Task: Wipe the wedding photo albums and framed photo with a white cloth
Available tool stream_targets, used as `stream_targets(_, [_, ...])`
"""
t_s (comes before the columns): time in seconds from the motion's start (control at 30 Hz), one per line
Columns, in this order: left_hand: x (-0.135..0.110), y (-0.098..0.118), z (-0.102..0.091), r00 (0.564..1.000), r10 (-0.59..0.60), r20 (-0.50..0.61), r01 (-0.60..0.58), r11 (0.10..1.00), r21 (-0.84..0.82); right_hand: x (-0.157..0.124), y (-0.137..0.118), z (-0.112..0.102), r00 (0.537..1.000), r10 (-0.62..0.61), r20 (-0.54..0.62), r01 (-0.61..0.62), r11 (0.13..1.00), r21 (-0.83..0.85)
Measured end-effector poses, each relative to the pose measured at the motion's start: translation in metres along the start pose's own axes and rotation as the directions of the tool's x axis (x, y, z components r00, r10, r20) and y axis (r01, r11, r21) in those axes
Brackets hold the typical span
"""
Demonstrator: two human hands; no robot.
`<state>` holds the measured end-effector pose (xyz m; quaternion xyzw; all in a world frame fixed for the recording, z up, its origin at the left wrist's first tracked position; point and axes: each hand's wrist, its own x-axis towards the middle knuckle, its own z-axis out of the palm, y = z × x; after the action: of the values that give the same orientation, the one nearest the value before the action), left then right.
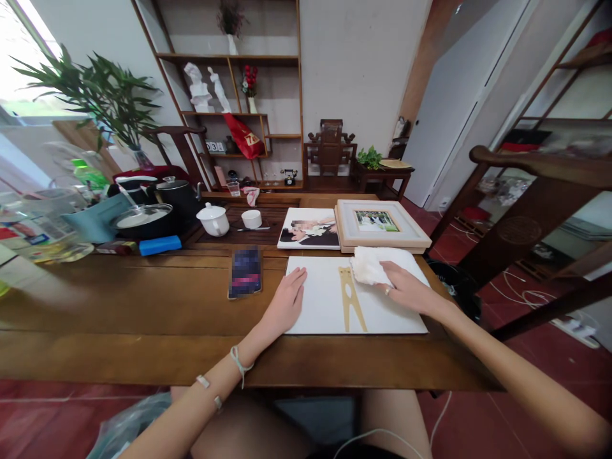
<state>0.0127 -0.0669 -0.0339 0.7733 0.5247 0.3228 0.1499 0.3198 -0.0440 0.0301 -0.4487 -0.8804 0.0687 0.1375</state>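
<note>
A white frame back panel (329, 306) with a tan stand strip (351, 299) lies face down on the wooden table (143, 306). My left hand (285, 301) rests flat on the panel's left edge, fingers stretched out. My right hand (406, 288) presses a white cloth (368, 266) onto the panel's upper right part, fingers curled over the cloth.
Behind the panel lie a loose photo print (310, 228) and a light framed picture (380, 223). A phone (245, 272) lies left of the panel. Further left sit a white teapot (213, 219), a cup (251, 218), black pots, a blue box (160, 245). A wooden chair (535, 210) stands right.
</note>
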Motion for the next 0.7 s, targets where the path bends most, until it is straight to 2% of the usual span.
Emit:
stream_targets(0.1, [0.000, 0.000, 0.000, 1.000, 0.000, 0.000, 0.000, 1.000, 0.011, -0.039, -0.014, 0.003, 0.999, -0.054, 0.008, 0.054, 0.998, -0.032])
stream_targets(0.17, [0.000, -0.001, 0.001, 1.000, 0.004, -0.003, -0.004, 1.000, 0.012, -0.062, -0.028, 0.000, 0.991, -0.113, 0.075, 0.115, 0.993, -0.020])
stream_targets(0.23, [0.000, -0.001, 0.001, 1.000, 0.007, -0.013, -0.007, 1.000, 0.003, -0.077, -0.039, -0.004, 0.977, -0.166, 0.136, 0.168, 0.986, 0.003])
stream_targets(0.3, [0.000, -0.002, 0.002, 1.000, 0.007, -0.028, -0.007, 1.000, -0.010, -0.080, -0.043, -0.006, 0.969, -0.188, 0.160, 0.189, 0.982, 0.012])
stream_targets(0.47, [0.000, -0.002, 0.002, 1.000, 0.002, -0.021, -0.002, 1.000, -0.014, -0.046, -0.024, 0.003, 0.976, -0.194, 0.100, 0.201, 0.978, -0.054])
stream_targets(0.6, [0.000, -0.001, 0.001, 1.000, 0.001, -0.003, -0.001, 1.000, 0.002, -0.008, -0.004, 0.010, 0.990, -0.109, 0.092, 0.124, 0.978, -0.169])
stream_targets(0.7, [0.001, -0.002, 0.001, 1.000, 0.001, -0.011, -0.001, 1.000, 0.003, 0.010, 0.004, 0.012, 0.993, -0.067, 0.099, 0.087, 0.972, -0.218])
